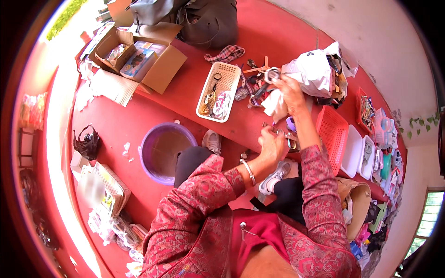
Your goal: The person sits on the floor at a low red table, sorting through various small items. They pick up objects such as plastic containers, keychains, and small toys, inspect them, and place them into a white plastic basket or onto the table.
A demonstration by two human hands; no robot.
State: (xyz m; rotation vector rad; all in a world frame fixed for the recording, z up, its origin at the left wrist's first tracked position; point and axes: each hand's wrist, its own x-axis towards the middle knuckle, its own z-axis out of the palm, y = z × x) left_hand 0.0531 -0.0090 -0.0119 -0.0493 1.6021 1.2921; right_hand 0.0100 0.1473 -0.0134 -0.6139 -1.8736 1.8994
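We observe 2 hands at work over the red worktop point(185, 104). The right hand point(291, 95) is raised at the far side, its fingers closed on a round-faced watch point(272, 74) with a dark strap, held just left of a white plastic bag point(311, 69). The left hand point(274, 146) is nearer to us, with its fingers curled on a small metallic item point(280, 132); we cannot tell its kind. We note a white cloth point(275, 105) below the right hand. Left of both hands stands 1 cream basket point(228, 70), containing a dark watch point(216, 77) and other small articles. To the right we record 1 red basket point(333, 132) beside 2 white trays point(351, 150). A purple tub point(144, 153) stands farther left, holding cloudy liquid.
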